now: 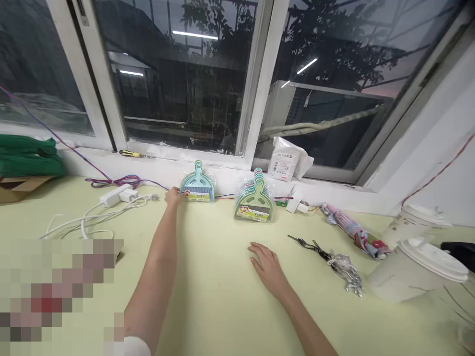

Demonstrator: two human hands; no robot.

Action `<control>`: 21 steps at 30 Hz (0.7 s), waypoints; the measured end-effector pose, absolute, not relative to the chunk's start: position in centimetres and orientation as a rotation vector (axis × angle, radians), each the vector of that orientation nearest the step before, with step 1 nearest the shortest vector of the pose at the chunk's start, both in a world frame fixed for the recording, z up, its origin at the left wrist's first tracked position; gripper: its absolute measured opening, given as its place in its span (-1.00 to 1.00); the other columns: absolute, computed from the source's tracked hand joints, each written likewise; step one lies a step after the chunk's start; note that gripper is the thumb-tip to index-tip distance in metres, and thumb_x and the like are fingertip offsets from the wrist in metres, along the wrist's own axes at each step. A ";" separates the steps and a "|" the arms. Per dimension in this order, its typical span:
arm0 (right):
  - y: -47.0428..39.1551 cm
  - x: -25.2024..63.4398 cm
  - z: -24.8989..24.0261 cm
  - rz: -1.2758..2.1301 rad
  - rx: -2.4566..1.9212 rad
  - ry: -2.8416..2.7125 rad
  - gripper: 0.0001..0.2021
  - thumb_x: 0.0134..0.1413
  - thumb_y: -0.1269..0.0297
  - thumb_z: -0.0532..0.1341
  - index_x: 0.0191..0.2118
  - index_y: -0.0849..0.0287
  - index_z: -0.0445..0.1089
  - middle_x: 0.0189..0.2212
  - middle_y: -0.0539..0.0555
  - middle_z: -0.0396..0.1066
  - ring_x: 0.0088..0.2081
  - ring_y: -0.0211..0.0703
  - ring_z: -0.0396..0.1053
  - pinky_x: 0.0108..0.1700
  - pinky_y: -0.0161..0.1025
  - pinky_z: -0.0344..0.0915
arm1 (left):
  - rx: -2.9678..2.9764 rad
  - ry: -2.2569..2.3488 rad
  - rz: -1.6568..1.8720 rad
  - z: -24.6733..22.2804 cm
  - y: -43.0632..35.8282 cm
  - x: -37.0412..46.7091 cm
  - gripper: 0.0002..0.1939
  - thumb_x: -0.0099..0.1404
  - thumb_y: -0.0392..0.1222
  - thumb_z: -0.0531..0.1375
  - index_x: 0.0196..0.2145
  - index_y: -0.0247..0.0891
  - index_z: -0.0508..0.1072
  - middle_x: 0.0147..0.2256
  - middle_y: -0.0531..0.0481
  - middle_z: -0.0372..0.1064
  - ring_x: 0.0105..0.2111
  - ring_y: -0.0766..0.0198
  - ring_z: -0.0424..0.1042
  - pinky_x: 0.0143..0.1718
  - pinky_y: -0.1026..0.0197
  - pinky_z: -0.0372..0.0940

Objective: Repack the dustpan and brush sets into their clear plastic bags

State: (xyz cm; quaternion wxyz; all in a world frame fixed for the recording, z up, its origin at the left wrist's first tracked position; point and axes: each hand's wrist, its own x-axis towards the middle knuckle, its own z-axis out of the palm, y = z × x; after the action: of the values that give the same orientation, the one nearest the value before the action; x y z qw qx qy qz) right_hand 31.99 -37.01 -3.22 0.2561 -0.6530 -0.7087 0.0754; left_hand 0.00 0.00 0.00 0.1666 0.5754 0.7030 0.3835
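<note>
Left hand (172, 196) is at the near-wall side of the table (218, 277), fingers touching the left edge of the blue dustpan set (198, 185). That set stands upright against the wall below the window, handle at 12 o'clock, brush and label at 6. Thumb and fingertips are partly hidden, so can't tell if it's a real pinch or just contact. Right hand (267, 269) is empty and open, palm down, fingers loosely spread, on or just over the table.

Nearest thing to the right hand is the green-fronted dustpan stack (256, 205), at about 12 o'clock from it, apart. The stack is several sets nested one behind another in clear wrap, upright, between 3 and 4 o'clock from the blue set, with a gap between.

Step in hand, my read: left-hand contact with the blue set, right hand free. Any shift of that set calls for a firm edge hold and keeping it upright; the slick wrap could slip.

Around: white adapter (111, 196) at 9 o'clock from the blue set, screwdriver (130, 154) between 9 and 10 on the sill. White plastic package (284, 163) between 1 and 2 from the stack. Keys (343, 269) at 3 from the right hand, lidded cup (401, 272) farther out, also 3.
</note>
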 end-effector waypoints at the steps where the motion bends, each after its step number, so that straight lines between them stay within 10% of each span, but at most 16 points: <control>1: -37.0 32.0 -3.3 0.200 -1.774 -1.924 -0.67 0.27 0.21 -0.05 0.07 0.02 0.29 0.18 0.09 0.26 0.21 -0.11 0.17 0.19 -0.02 0.08 | 1.675 1.966 1.061 -0.1 -0.2 -0.3 -0.51 -0.09 0.03 0.39 -0.26 -0.22 0.34 -0.16 -0.21 0.45 -0.01 -0.09 0.33 -0.11 0.08 0.22; 10: -36.8 32.2 -4.1 0.134 -1.762 -1.944 -0.67 0.27 0.21 -0.05 0.06 0.02 0.30 0.16 0.09 0.28 0.19 -0.11 0.20 0.17 0.00 0.10 | 1.473 1.368 0.993 1.6 -6.9 -2.6 -0.56 -0.21 -0.14 0.38 -0.33 -0.26 0.38 -0.47 0.00 0.42 -0.41 0.14 0.43 -0.40 0.20 0.26; 17: -38.1 31.4 -2.3 -0.154 -1.497 -1.836 -0.56 0.28 0.23 -0.04 0.24 0.12 0.11 0.28 0.17 0.08 0.26 -0.08 0.07 0.19 -0.04 0.10 | 1.123 0.927 1.063 1.0 -21.2 1.8 -0.49 -0.15 -0.17 0.38 -0.22 -0.23 0.31 -0.23 -0.11 0.47 -0.26 0.11 0.48 -0.26 0.14 0.36; 21: -39.0 29.8 -0.5 -0.367 -1.301 -1.697 -0.67 0.32 0.26 -0.07 0.01 0.15 0.36 0.06 0.17 0.36 0.15 -0.06 0.21 0.16 -0.06 0.10 | 1.147 0.838 1.070 0.7 -29.2 9.4 -0.41 -0.09 -0.13 0.37 -0.11 -0.17 0.23 -0.14 -0.07 0.43 -0.22 0.15 0.47 -0.28 0.17 0.37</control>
State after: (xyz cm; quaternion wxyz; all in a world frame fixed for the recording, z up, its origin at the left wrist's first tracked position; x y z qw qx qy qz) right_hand 29.77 -39.00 -0.46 0.4671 -0.5302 -0.6916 -0.1496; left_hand 9.43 -29.25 0.72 0.6302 0.5007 0.3660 0.4671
